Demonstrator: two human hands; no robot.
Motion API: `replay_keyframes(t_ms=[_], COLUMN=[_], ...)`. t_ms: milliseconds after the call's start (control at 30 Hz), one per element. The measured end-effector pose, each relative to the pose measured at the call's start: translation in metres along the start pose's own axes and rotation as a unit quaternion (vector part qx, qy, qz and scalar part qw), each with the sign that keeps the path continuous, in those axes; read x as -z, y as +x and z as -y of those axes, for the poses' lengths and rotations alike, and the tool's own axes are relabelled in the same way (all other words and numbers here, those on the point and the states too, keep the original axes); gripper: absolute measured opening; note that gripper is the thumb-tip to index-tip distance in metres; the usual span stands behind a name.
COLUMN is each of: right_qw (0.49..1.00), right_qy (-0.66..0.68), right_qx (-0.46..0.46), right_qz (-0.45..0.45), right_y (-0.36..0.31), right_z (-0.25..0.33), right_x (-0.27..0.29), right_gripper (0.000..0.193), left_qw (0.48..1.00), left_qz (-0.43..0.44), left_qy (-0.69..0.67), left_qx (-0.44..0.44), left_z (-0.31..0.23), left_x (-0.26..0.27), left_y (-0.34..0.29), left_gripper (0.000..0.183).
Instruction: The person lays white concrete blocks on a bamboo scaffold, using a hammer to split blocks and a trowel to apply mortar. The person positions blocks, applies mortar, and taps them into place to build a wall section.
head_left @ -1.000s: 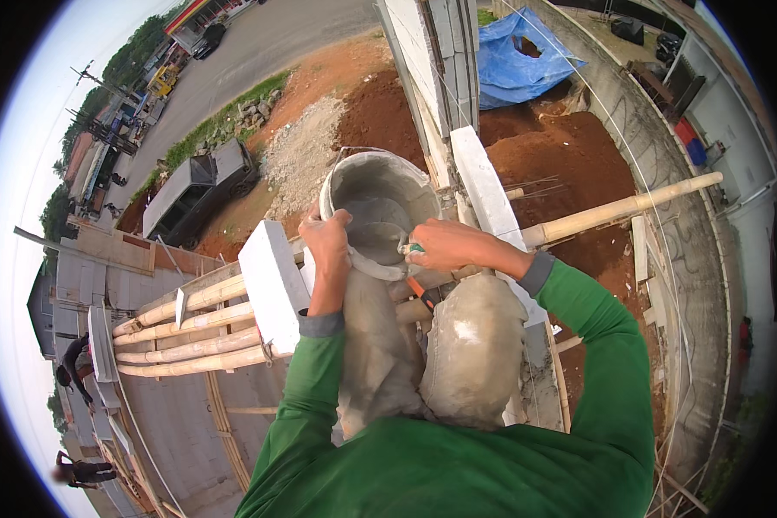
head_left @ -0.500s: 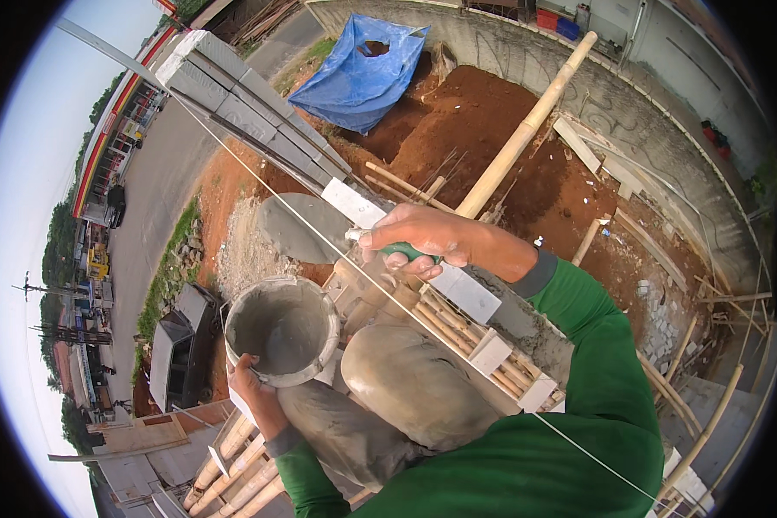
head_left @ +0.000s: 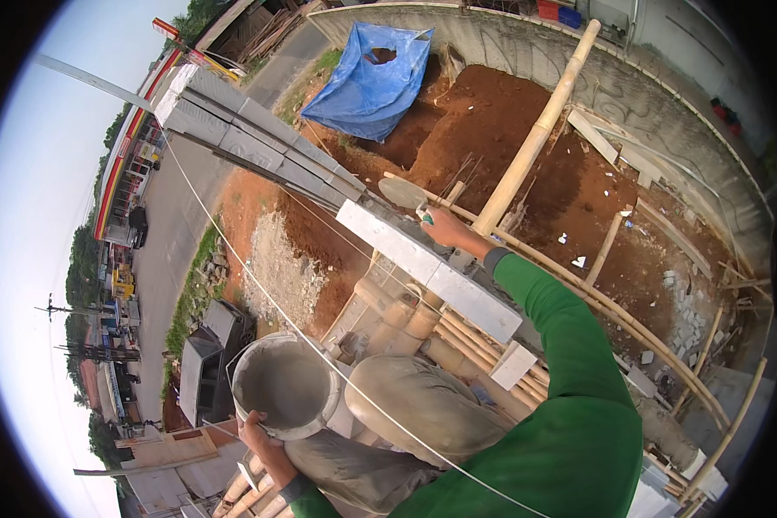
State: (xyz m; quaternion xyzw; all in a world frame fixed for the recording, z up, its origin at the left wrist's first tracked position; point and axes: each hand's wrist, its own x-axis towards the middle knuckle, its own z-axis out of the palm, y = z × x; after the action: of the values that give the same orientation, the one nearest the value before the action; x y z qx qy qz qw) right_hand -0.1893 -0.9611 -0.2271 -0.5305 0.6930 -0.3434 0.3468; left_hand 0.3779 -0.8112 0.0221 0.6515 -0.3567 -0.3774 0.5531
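Note:
My right hand (head_left: 451, 231) is closed round the green handle of a trowel (head_left: 401, 192). Its rounded grey blade reaches past the far side of a row of white blocks (head_left: 432, 269) on the wall. Down at the left, my left hand (head_left: 266, 451) grips the near rim of a mortar-smeared bucket (head_left: 332, 399). Wet grey mortar (head_left: 283, 387) lies inside it. The bucket tilts beside my knees. A taut white string (head_left: 259, 281) crosses the view above the bucket.
A bamboo pole (head_left: 540, 129) rises beyond my right hand, and more bamboo poles (head_left: 457, 341) lie below the blocks. A tall block column (head_left: 259, 138) stands ahead. Far below are red soil (head_left: 509, 112), a blue tarp (head_left: 375, 82) and a parked car (head_left: 200, 367).
My right hand has swung the trowel away from the bucket, forward and right to the wall's far side. More of the white blocks shows. My left hand still holds the bucket.

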Motion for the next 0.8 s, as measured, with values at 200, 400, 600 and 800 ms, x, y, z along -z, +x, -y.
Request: replay_keyframes(t_ms=[200,400,600,800], right_qw=[0.996,0.995,0.997,0.996], right_qy=[-0.067,-0.085,-0.080,-0.033], right_qx=[0.002,-0.010,0.009,-0.052], right_qz=[0.054,0.053,0.023,-0.069], right_y=[0.009,-0.044,-0.172,-0.309], right_z=[-0.046,-0.054,-0.089,-0.117], right_x=[-0.036,-0.001,0.046,0.060], right_gripper=[0.040,0.048,0.037,0.036], left_qw=[1.000,1.000,0.998,0.997], left_qz=[0.009,-0.010,-0.004,-0.019], left_qy=[-0.018,0.014,0.038,0.063], left_qx=[0.000,0.020,0.044,0.035], left_z=[0.000,0.009,0.015,0.015], left_x=[-0.005,-0.013,-0.012,-0.015], left_y=[0.001,0.011,0.022,0.022], left_gripper=[0.055,0.051,0.055,0.023])
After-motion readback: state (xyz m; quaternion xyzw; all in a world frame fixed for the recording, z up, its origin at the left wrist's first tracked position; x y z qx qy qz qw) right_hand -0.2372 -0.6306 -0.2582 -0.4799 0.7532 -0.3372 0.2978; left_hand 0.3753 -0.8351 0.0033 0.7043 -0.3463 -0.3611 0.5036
